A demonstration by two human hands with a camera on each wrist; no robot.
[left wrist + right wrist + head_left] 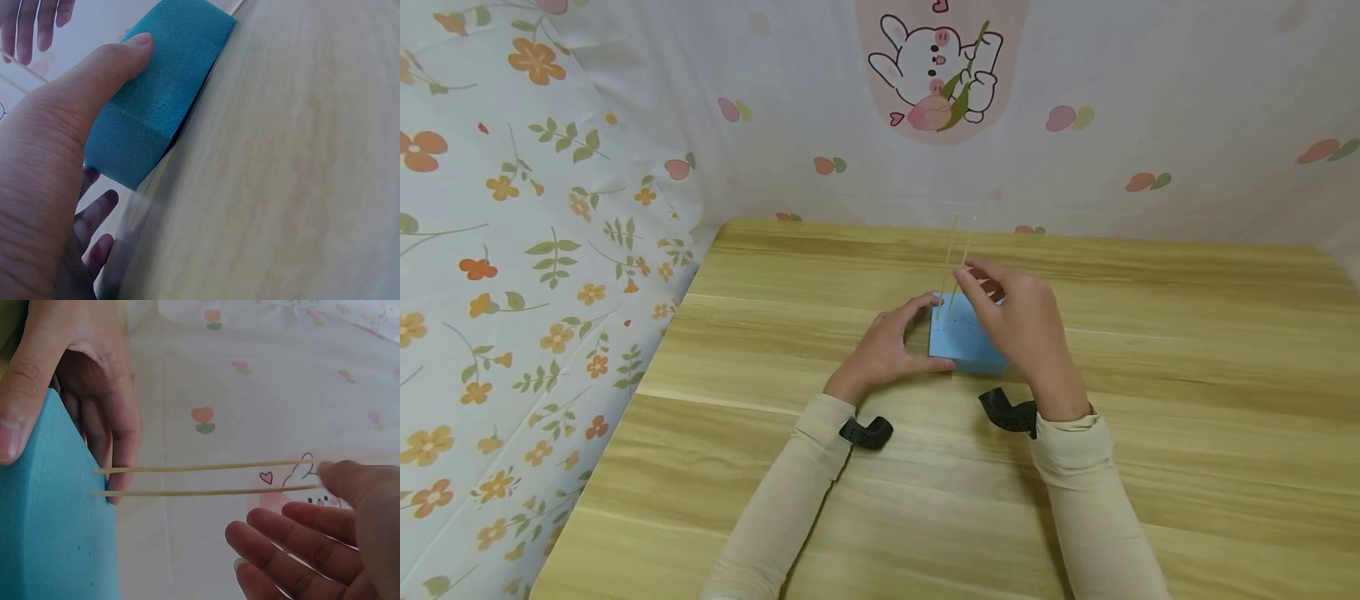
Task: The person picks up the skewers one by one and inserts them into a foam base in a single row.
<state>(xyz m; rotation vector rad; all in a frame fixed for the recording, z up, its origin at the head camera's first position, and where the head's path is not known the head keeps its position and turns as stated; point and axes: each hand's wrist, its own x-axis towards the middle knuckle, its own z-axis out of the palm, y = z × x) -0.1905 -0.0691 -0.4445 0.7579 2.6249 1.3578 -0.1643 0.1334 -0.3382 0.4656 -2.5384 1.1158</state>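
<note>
A light-blue foam block (967, 340) sits on the table, several small holes dotting its top. My left hand (886, 343) grips its left end, with the thumb (128, 59) along the near side and fingers on the far side. Two thin wooden sticks (206, 467) stand upright side by side in the block near its far left corner. Over the block, my right hand (1026, 321) has its thumb tip (331, 475) right at the sticks, partway up. Its other fingers (269, 537) are spread loosely below the thumb, apart from it.
The wood-grain table (1187, 433) stretches out around the block. Behind it hangs a white cloth (1090, 67) with a rabbit picture, and a flowered cloth (550, 275) hangs at the left. Black curved pieces (867, 432) are worn at both wrists.
</note>
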